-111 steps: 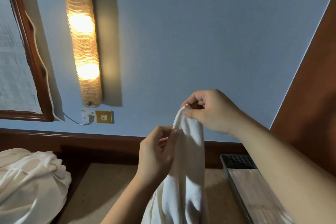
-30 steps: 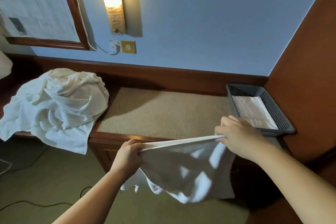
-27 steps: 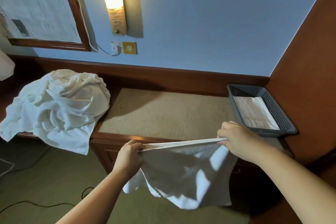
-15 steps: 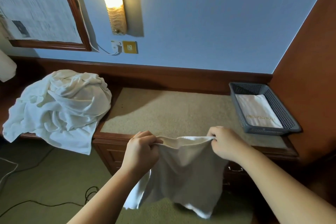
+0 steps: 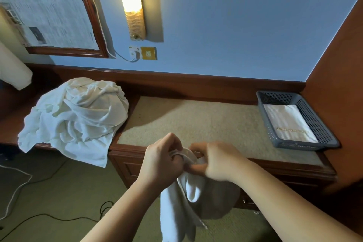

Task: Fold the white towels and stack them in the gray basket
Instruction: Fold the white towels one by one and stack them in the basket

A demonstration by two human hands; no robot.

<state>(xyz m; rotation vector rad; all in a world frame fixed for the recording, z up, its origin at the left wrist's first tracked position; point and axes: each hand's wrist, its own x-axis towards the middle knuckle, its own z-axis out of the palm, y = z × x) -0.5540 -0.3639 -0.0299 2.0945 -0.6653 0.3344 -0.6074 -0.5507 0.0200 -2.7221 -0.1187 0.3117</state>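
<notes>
Head view: low in the centre of the frame, the left hand (image 5: pixel 163 161) and the right hand (image 5: pixel 218 161) meet, both closed on the top edge of a white towel (image 5: pixel 180 208) that hangs bunched below them, in front of the tabletop's wooden front edge. The right hand is blurred. The tabletop (image 5: pixel 196 122) has a beige, speckled top framed in reddish-brown wood and runs across the middle of the frame. At centre right, the gray basket (image 5: pixel 318 124) sits on it by a brown side wall, with a folded white towel (image 5: pixel 288 124) lying flat inside. At centre left, a heap of crumpled white towels (image 5: pixel 76 118) spills over the wooden edge. Above, a pale blue wall carries a lit wall lamp (image 5: pixel 131 4), a framed mirror (image 5: pixel 45 10) and a brass socket plate (image 5: pixel 148 53). Cables (image 5: pixel 25 180) trail on the greenish floor at lower left.
</notes>
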